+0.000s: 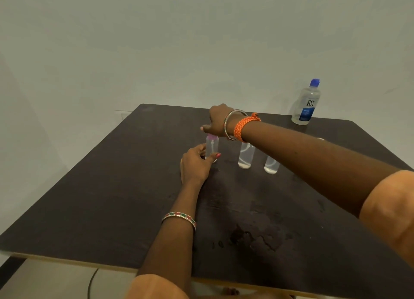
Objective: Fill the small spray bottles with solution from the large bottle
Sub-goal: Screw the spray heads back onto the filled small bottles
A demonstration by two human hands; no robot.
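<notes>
Three small clear spray bottles stand in a row on the dark table [94, 186]. My left hand [195, 164] holds the body of the leftmost small bottle [212, 147], which has a pink top. My right hand [217, 122] hovers over that pink top, fingers curled down onto it; what they grip is hidden. My right forearm crosses above the middle bottle [246, 156] and the right bottle [271, 165], hiding their tops. The large bottle [306, 104] with a blue cap and a "re-nu" label stands upright at the far right edge.
Wet patches and drops [253, 238] lie on the table near the front. A small clear object [320, 139] sits on the table right of my forearm. A pale wall rises behind the table. A dark cable [91, 283] hangs below the front edge.
</notes>
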